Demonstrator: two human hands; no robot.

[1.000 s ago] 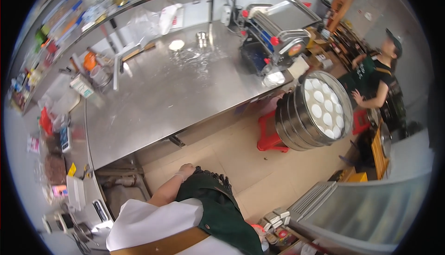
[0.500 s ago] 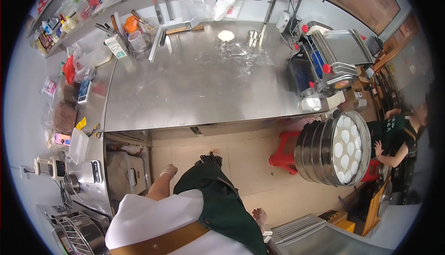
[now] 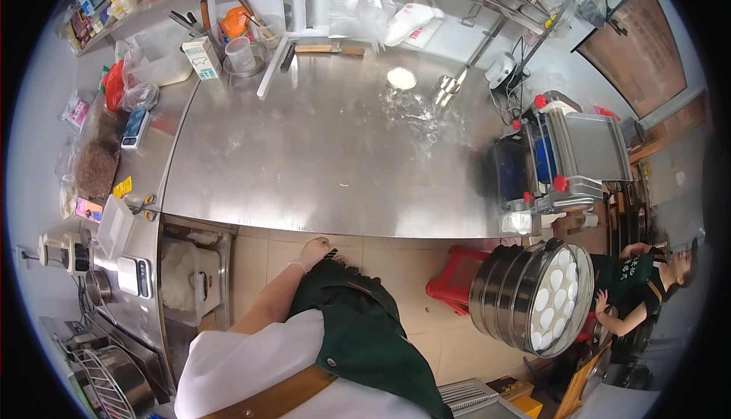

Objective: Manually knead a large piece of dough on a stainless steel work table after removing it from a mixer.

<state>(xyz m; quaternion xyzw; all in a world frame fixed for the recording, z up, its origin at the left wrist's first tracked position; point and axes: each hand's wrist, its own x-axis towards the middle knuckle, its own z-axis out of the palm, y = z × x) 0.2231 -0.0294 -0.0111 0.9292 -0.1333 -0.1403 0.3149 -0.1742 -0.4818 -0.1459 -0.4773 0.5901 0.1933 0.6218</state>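
My left hand hangs just below the front edge of the steel table, beside my green apron. Its fingers look loosely apart, though small and foreshortened, and nothing shows in them. A clear band or glove cuff wraps the wrist. My right hand is out of view. Toward the back of the table lie a small round white heap, perhaps flour, and a shiny metal cylinder, with white powder smeared in front of them.
At right, a roller machine with red knobs stands on the table. Below it are stacked metal steamers holding several white rounds, and a red stool. A co-worker stands beyond. Scales and tubs line the left counter.
My left hand has moved forward and right, toward the table edge. My right hand has gone out of view at the bottom. The whole view has shifted, and the table sits lower in it.
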